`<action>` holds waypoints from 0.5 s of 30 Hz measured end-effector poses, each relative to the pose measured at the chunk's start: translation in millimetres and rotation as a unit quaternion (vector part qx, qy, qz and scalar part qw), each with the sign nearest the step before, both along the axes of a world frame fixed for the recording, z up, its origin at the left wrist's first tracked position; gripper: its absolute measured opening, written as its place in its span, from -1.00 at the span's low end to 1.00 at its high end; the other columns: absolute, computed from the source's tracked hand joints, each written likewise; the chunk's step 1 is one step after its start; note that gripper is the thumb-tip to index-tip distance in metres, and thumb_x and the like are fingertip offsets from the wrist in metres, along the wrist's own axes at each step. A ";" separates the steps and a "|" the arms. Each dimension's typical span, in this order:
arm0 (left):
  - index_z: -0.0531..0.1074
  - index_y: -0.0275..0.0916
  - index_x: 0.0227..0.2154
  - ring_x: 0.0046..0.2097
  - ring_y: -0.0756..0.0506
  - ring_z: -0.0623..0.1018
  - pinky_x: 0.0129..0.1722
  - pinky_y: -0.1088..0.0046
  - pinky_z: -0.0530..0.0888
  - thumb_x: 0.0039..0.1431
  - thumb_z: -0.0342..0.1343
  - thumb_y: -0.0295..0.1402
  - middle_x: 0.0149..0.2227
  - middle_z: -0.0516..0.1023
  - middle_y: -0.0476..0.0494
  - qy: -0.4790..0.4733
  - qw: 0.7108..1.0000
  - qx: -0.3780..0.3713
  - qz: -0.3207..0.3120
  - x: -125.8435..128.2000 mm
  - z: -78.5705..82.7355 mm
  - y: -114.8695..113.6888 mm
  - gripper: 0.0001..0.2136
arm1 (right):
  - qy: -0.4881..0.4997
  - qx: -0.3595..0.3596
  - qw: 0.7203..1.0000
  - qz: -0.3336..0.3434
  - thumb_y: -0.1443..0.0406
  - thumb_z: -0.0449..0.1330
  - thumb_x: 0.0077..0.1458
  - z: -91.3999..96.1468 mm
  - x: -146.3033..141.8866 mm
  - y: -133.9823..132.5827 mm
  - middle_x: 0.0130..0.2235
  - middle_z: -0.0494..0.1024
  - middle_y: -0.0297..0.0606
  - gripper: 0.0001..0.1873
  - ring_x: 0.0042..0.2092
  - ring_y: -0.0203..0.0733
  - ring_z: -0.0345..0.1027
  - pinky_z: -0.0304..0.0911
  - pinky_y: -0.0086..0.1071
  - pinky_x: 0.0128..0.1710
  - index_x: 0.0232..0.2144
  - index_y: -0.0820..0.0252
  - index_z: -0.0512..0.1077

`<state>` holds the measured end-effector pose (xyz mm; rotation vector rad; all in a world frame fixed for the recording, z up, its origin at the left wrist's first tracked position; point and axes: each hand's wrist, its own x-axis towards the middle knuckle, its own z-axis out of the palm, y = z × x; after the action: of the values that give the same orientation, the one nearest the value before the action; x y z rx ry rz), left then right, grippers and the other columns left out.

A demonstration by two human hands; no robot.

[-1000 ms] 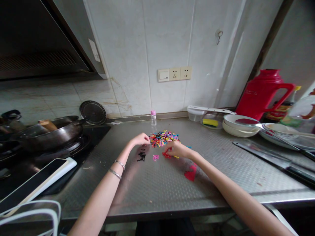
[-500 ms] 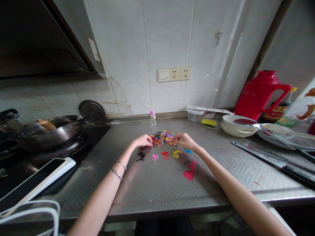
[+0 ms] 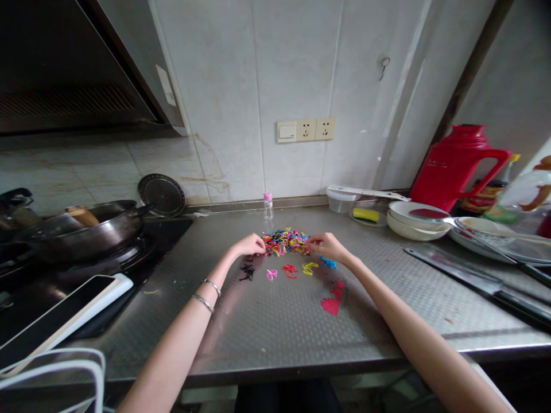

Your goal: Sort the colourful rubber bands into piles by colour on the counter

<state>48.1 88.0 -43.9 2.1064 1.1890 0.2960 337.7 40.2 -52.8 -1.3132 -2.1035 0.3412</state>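
A heap of small multicoloured rubber bands [image 3: 284, 241] lies on the metal counter between my two hands. My left hand [image 3: 249, 245] is at the heap's left edge, fingers curled and closed; whatever they pinch is too small to make out. At the right edge, my right hand [image 3: 328, 246] has thumb and fingers pinched together, their contents also unclear. In front of the heap are small sorted groups: black bands [image 3: 247, 271], pink bands [image 3: 271, 275], red bands [image 3: 290, 271], yellow bands [image 3: 309, 268] and blue bands [image 3: 329, 262], the blue ones just below my right hand.
A pink-capped clear bottle [image 3: 268, 206] stands behind the heap. Red heart-shaped marks [image 3: 331, 303] are on the counter. To the right lie a cleaver [image 3: 456, 269], bowls [image 3: 415, 221] and a red thermos [image 3: 451, 169]. The stove with a wok [image 3: 94, 229] is at left.
My right hand has shifted slightly right along the heap's edge, showing more of the blue bands. My left hand stays almost in place at the left edge.
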 end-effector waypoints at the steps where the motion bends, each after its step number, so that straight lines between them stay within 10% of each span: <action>1: 0.47 -0.36 -0.52 -0.62 0.06 0.29 -0.61 0.57 0.17 -0.16 0.04 -0.35 -0.68 0.35 0.00 -0.002 1.000 0.002 0.001 -0.7 0.3 0.1 -0.81 | 0.000 0.001 1.000 0.001 0.25 0.07 -0.08 -0.2 0.3 0.3 -0.48 0.53 -0.28 -0.73 -0.46 -0.30 0.29 0.13 -0.50 -0.45 -0.41 0.27 0.53; 15: 0.49 -0.37 -0.50 -0.56 0.07 0.31 -0.56 0.58 0.18 -0.13 0.06 -0.35 -0.59 0.42 -0.04 -0.037 0.996 0.023 -0.082 33.9 23.1 -25.6 -0.81 | 0.000 0.001 1.000 0.007 0.26 0.08 -0.09 -10.6 5.4 8.9 -0.48 0.53 -0.31 -0.73 -0.45 -0.32 0.29 0.13 -0.51 -0.45 -0.39 0.26 0.52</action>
<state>82.0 62.5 -20.8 2.1981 0.9682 0.3263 343.2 49.1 -63.4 -1.2978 -2.1133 0.3456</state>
